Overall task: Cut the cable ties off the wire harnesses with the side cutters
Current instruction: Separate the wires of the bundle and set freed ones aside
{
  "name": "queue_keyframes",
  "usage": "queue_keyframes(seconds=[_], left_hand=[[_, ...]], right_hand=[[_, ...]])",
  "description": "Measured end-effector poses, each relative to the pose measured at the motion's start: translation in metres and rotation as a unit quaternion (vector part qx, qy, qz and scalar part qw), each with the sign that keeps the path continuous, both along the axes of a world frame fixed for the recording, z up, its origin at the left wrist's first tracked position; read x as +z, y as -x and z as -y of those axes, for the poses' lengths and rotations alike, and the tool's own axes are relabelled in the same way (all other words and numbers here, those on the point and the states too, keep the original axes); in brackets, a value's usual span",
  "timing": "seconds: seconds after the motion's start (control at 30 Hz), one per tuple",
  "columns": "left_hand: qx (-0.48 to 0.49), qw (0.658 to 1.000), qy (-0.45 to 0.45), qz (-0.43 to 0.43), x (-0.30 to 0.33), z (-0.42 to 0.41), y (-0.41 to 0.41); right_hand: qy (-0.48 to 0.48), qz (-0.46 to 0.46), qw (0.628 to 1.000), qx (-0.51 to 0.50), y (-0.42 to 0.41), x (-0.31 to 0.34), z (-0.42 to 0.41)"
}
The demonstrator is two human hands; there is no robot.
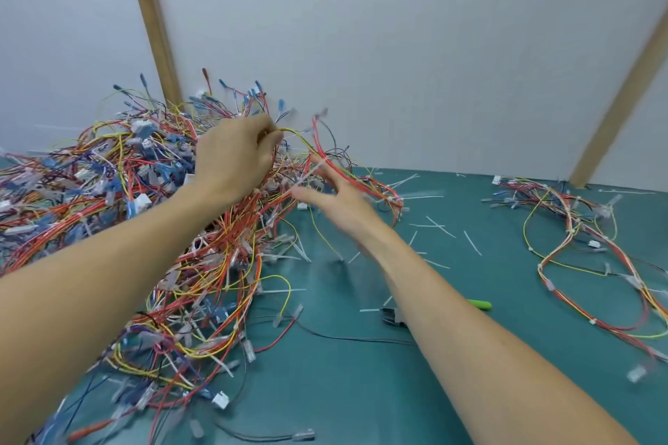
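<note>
A big tangled pile of wire harnesses (108, 199) in red, yellow and blue covers the left of the green table. My left hand (235, 155) is on top of the pile and grips a bunch of its wires at the fingertips. My right hand (336, 199) reaches in beside it with fingers spread and straight, touching red and yellow wires that trail from the pile. The side cutters (395, 318) lie on the table under my right forearm; their green handle (480, 304) shows on the far side of the arm.
A second, smaller harness (578, 246) lies spread out at the right of the green mat (361, 390). Several cut white cable ties (437, 228) are scattered near the middle. White wall panels with wooden strips (155, 29) close off the back.
</note>
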State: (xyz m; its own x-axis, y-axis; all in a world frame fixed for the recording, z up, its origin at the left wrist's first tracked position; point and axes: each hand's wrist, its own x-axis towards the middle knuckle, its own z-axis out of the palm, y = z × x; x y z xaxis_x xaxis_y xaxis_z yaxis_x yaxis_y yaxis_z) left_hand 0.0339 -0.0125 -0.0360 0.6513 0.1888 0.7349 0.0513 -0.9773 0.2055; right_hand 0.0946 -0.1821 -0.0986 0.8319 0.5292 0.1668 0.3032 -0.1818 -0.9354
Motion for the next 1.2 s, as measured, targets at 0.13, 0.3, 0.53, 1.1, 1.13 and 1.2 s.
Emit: queue_keyframes(seconds=[0.13,0.3,0.53,1.1,1.13,1.2], left_hand=[[-0.023,0.998,-0.015,0.051,0.0,-0.009,0.005],[0.092,0.974,0.176,0.111,0.009,-0.036,0.003],[-0.039,0.999,0.021,-0.018,0.006,-0.013,0.009],[0.085,0.944,-0.181,-0.261,-0.038,0.007,0.002],[0.08,0.941,-0.187,-0.27,-0.039,0.005,0.004],[0.036,0.939,-0.201,-0.276,-0.041,0.004,0.008]], right_hand=[[-0.025,0.082,0.996,-0.027,0.002,0.016,-0.014],[0.082,0.088,0.983,0.137,0.012,0.0,-0.013],[-0.253,-0.286,0.924,0.016,-0.002,0.005,0.006],[-0.021,0.163,0.977,-0.137,-0.02,0.025,0.092],[0.059,0.001,0.996,-0.068,-0.022,0.017,0.105],[0.284,-0.142,0.946,0.06,-0.029,0.007,0.131]])
